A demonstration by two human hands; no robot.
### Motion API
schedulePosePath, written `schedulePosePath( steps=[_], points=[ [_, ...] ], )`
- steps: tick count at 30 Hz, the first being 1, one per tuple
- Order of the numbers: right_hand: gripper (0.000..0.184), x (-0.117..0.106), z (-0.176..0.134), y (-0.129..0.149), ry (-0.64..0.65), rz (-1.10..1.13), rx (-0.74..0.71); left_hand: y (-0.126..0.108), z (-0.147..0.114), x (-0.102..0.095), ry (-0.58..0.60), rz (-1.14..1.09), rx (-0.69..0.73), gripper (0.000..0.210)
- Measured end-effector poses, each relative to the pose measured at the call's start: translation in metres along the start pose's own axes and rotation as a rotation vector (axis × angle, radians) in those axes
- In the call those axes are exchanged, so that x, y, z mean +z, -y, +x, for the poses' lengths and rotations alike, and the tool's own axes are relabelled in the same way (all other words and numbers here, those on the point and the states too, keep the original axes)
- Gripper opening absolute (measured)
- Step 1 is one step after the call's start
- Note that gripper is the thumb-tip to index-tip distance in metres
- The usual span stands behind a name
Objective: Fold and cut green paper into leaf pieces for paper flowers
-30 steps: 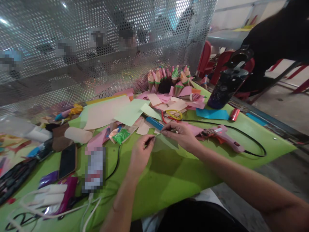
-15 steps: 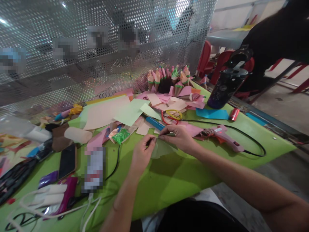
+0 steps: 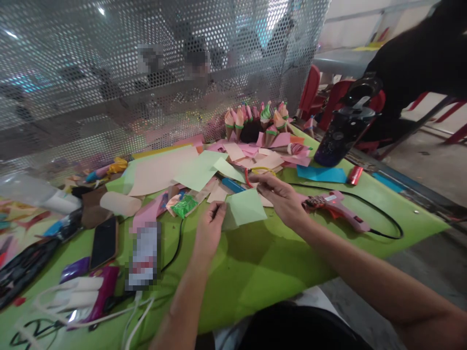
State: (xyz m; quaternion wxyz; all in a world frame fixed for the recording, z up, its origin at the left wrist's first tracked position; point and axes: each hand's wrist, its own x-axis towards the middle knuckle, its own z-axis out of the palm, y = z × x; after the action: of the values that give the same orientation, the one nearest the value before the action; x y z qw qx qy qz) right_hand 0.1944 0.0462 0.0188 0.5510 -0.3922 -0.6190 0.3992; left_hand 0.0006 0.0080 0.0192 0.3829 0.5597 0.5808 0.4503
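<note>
My left hand (image 3: 210,224) pinches the left edge of a small light green paper sheet (image 3: 247,209), held up over the table. The paper looks layered, with a second, dimmer edge showing below it. Just beyond its upper right corner, my right hand (image 3: 279,197) has its fingers stretched out and seems to hold nothing. Behind the hands lie a blue-handled tool (image 3: 233,185) and scissors with red and yellow handles (image 3: 263,171), partly covered by my right hand. A pink glue gun (image 3: 345,210) rests on the table to the right.
Paper ice cream cones (image 3: 268,116) stand at the back beside a perforated metal screen (image 3: 146,97). Loose paper sheets (image 3: 160,170) spread before them. A dark tumbler (image 3: 341,136) stands back right. Phone (image 3: 104,242), cables and a power bank crowd the left. A person in black is beyond.
My right hand has come off the paper, moving slightly right and up. The paper, pinched by both hands before, now shows its flat face and stays in my left hand.
</note>
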Motion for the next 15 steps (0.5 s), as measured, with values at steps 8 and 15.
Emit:
schedulePosePath(
  steps=[8, 15],
  points=[
    [0.051, 0.0, -0.0058, -0.0027, 0.203, 0.011, 0.014, 0.0049, -0.0002, 0.0034, 0.016, -0.044, -0.037, 0.025],
    [0.019, 0.004, -0.0044, -0.0084, 0.211, 0.014, -0.037, 0.0105, -0.0002, 0.0073, 0.07, -0.151, -0.13, 0.03]
  ],
)
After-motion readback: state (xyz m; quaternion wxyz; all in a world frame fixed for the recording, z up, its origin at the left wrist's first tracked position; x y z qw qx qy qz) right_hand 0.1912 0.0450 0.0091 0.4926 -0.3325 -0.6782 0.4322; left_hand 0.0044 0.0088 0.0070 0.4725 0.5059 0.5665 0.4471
